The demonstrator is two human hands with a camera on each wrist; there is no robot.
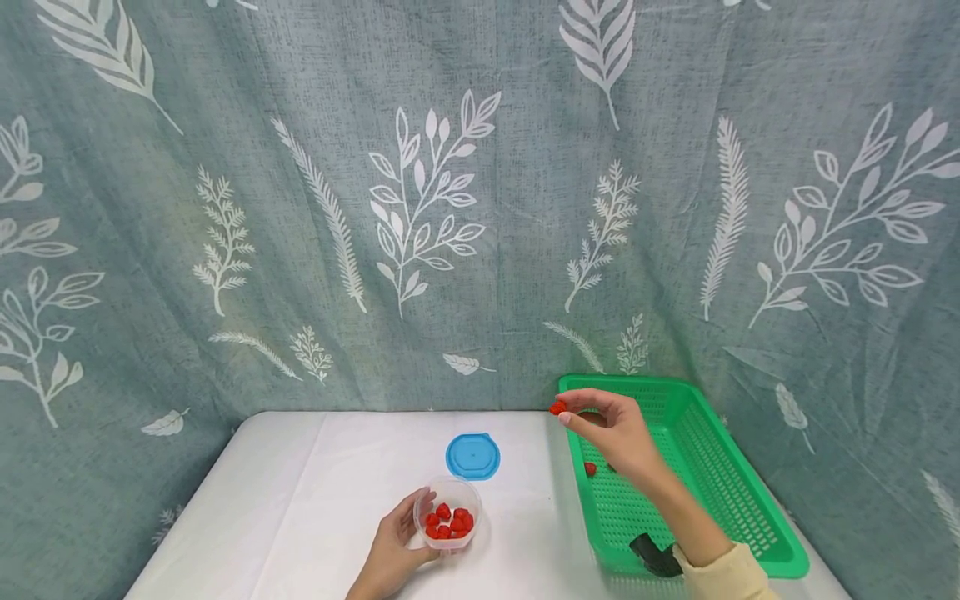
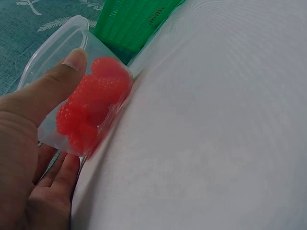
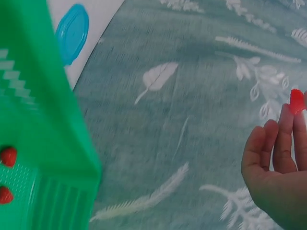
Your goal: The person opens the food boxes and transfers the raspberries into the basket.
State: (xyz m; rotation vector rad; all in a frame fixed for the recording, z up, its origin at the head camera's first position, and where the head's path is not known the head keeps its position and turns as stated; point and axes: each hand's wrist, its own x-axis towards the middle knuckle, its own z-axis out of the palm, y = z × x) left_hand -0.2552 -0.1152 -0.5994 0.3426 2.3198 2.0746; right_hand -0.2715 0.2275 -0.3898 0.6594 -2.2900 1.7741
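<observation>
My left hand [image 1: 397,533] grips a clear plastic tub [image 1: 448,546] around its side, thumb on the near wall in the left wrist view. Several red raspberries [image 2: 96,93] lie inside the tub, which stands on the white table. Above the left rim of the green basket, my right hand [image 1: 607,425] pinches one raspberry [image 1: 557,407] between thumb and fingertips. That raspberry [image 3: 297,101] shows at the right edge of the right wrist view. Other raspberries [image 3: 7,156] lie on the basket floor, partly hidden by the right arm in the head view.
A blue lid [image 1: 472,457] lies flat on the white table [image 1: 300,492], just behind the tub. The green basket [image 1: 765,500] takes up the table's right side. A black strap [image 1: 654,557] is by the right wrist. Patterned green cloth [image 1: 480,250] hangs behind.
</observation>
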